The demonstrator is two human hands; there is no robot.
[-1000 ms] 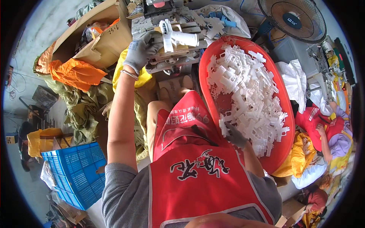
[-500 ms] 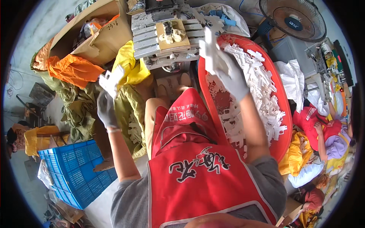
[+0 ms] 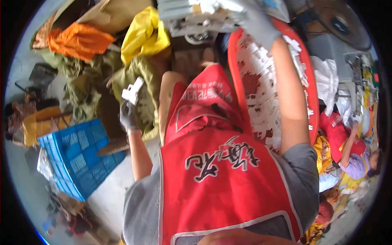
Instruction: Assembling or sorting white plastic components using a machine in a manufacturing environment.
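My left hand [image 3: 128,116], in a grey glove, is closed on a white pistol-shaped plastic part [image 3: 132,90]. It holds the part over the mouth of an olive woven sack [image 3: 153,71], where more pale parts show inside. My gloved right hand [image 3: 259,28] reaches far forward over the right side of a grey slatted metal bench [image 3: 175,12]. Its fingers are smeared by motion, so their grip is unclear. Blurred white shapes [image 3: 212,5] lie beside them at the top edge. Under my right forearm stands a red tub [image 3: 240,87] heaped with white plastic parts [image 3: 259,98].
A yellow sack [image 3: 145,34] and an orange sack [image 3: 79,41] lie ahead on the left, near a cardboard box [image 3: 108,16]. A blue plastic crate [image 3: 77,159] stands at my left. Beyond the tub are a fan [image 3: 339,22] and another person [image 3: 339,134].
My right hand has moved forward from above the tub to the bench. My left hand has shifted right and nearer, bringing its white part over the olive sack. The view has tilted.
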